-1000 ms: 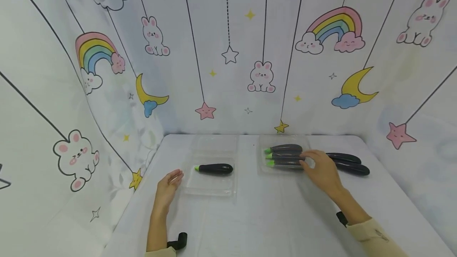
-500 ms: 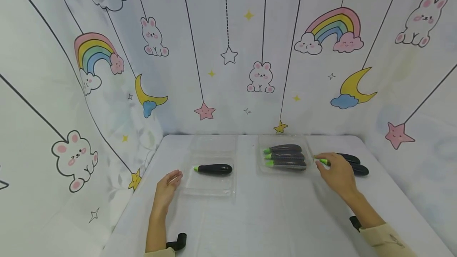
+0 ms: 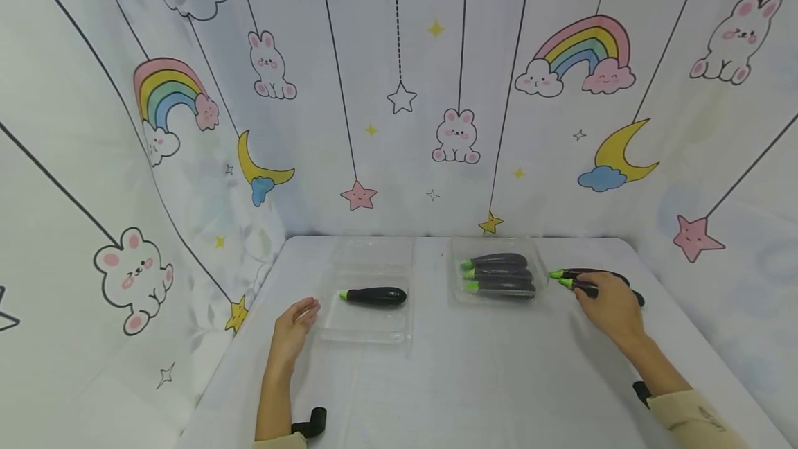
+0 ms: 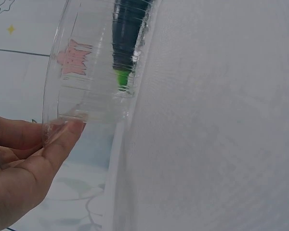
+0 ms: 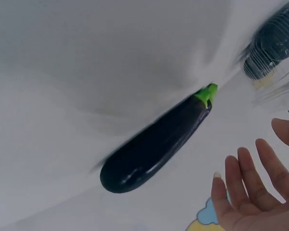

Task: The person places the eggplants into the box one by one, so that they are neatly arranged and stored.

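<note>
My left hand point(image 3: 293, 328) pinches the left edge of a clear plastic clamshell box point(image 4: 74, 103), thumb on one side and fingers on the other. In that box lies one dark eggplant point(image 3: 377, 295) with a bright green stem end. My right hand point(image 3: 611, 307) hovers over two loose eggplants on the right of the table, hiding part of them in the head view. The right wrist view shows its fingers point(image 5: 248, 171) spread and loosely bent, apart from the nearer eggplant point(image 5: 154, 142); nothing is held in them.
A second clear box point(image 3: 461, 296) with three eggplants point(image 3: 499, 274) stands at the back, right of the middle. The left box's raised lid point(image 3: 374, 255) is behind its tray. A patterned cloth point(image 3: 399, 151) rises behind the white table point(image 3: 449, 380).
My right hand has moved right, from the three-eggplant box to over the loose eggplants, whose green ends now show to its left. The left hand has stayed in place.
</note>
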A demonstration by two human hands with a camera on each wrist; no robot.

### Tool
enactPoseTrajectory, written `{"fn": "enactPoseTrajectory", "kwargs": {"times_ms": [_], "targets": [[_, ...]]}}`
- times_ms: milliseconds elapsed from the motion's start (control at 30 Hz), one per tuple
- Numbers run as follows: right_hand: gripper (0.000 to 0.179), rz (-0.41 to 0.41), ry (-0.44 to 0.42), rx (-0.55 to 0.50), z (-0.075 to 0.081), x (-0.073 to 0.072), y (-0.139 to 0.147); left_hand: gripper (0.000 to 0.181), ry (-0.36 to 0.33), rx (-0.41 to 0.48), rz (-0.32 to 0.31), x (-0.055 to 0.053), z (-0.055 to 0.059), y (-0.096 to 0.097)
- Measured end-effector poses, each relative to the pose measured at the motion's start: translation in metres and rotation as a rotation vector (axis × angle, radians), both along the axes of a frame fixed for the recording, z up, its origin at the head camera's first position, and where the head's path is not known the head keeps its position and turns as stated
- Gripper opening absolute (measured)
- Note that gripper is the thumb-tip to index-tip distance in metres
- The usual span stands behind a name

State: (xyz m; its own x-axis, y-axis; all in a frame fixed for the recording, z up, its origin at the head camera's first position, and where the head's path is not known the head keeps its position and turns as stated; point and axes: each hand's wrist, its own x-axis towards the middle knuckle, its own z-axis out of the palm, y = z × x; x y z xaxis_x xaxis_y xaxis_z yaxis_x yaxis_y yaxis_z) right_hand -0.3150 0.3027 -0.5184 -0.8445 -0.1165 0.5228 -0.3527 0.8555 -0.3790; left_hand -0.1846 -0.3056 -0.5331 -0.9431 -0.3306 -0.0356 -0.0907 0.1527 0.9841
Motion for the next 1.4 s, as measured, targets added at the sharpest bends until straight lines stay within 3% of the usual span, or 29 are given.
{"fn": "enactPoseTrajectory", "kwargs": {"times_ms": [400, 733, 1000, 1400], "targets": [[0.051, -0.077, -0.128, 0.089, -0.004, -0.01, 0.03, 0.045, 0.007, 0.008, 0.008, -0.001, 0.0, -0.001], [0.052, -0.094, -0.229, 0.076, -0.013, -0.018, 0.046, 0.045, 0.015, 0.032, -0.001, 0.0, 0.0, -0.002], [0.047, -0.192, -0.232, 0.143, -0.018, -0.024, 0.055, 0.045, 0.012, 0.02, 0.0, 0.0, -0.001, -0.001], [0.042, -0.146, -0.163, 0.177, -0.022, -0.028, 0.063, 0.044, 0.019, 0.032, 0.002, -0.001, -0.001, 0.0]]}}
